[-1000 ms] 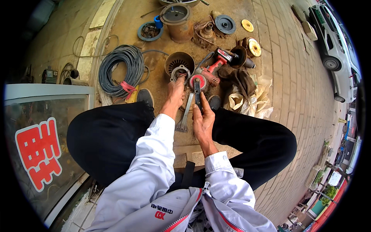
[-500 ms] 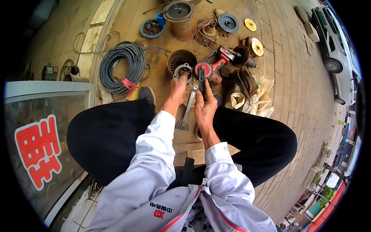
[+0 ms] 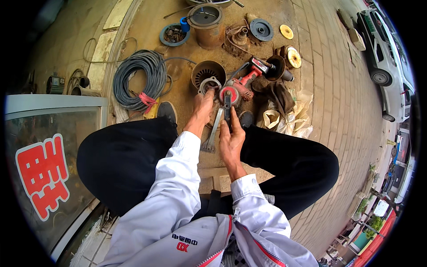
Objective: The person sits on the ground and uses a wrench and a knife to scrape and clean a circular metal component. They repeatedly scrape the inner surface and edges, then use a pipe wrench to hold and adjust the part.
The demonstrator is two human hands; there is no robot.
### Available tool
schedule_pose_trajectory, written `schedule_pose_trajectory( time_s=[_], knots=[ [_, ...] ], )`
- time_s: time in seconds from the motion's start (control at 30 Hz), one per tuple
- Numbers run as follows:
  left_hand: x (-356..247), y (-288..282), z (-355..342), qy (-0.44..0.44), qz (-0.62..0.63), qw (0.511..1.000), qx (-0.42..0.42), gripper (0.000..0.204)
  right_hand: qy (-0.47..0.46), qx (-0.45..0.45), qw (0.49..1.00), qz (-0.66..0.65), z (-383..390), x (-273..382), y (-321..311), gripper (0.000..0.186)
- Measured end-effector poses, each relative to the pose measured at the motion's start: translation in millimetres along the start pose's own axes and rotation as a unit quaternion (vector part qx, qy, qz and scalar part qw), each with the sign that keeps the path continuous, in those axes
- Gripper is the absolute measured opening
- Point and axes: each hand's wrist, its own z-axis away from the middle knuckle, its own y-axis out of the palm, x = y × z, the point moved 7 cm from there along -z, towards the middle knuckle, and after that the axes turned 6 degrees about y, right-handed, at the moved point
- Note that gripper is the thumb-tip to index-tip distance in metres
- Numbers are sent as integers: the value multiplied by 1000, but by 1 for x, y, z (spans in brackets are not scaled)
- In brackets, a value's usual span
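My left hand (image 3: pixel 202 111) is closed on a grey metal ring-shaped part (image 3: pixel 215 82) with lugs, at the near rim of a rusty slotted drum (image 3: pixel 208 69). In my right hand (image 3: pixel 231 144) is a long dark tool (image 3: pixel 227 104) with a light spot near its far end; its exact kind is unclear. The tool's far end overlaps the round red face (image 3: pixel 235 92) of a red power tool (image 3: pixel 249 82) lying on the ground. Between my hands lies a flat grey metal bar (image 3: pixel 215 129) with a wider near end.
A coil of grey cable (image 3: pixel 133 80) lies at left, beside a glass door (image 3: pixel 66 115). Beyond the drum stand a rusty cylinder (image 3: pixel 209 38) and a blue bowl (image 3: pixel 167 41) of small parts. Right are a dark disc (image 3: pixel 261 29), a yellow-faced spool (image 3: pixel 293 57) and pale sacks (image 3: pixel 300 115).
My right hand has drawn back toward me and slightly left with the dark tool. My left hand stays at the ring part, shifted only a little.
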Motion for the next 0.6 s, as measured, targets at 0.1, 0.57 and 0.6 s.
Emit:
schedule_pose_trajectory(
  time_s=[0.1, 0.57, 0.6],
  knots=[
    [-1, 0, -7, -11, 2, 1000, -22, 31, 48, 1, 998, -26, -16, 22, 1, 52],
    [3, 0, -4, 2, 10, 1000, 4, 32, -24, -16, 1000, 12, 0, 7, -2, 51],
    [7, -2, -7, 1, 22, 1000, 4, 31, 10, -8, 1000, -7, -8, 17, 2, 51]
  ],
)
